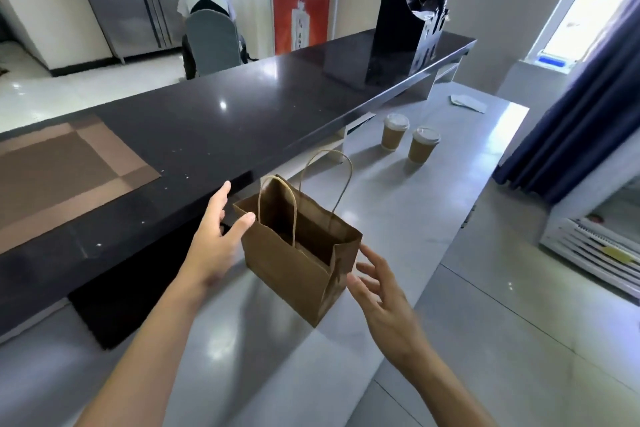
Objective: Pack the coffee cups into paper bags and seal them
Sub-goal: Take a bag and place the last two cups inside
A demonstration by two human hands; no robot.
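While the brown paper bag (294, 263) stands open-mouthed on the steel worktop (433, 253), I see nothing inside it. Beyond the bag, two lidded coffee cups (408, 140) wait, well apart from it. No print is readable on bag or cups. My left hand (216, 239) is spread, thumb touching the bag's rim; my right hand (384, 302) is splayed just beside the bag, holding nothing.

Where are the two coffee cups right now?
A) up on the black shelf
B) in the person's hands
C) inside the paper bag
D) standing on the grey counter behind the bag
D: both coffee cups stand lidded on the grey counter, beyond the open, empty paper bag.
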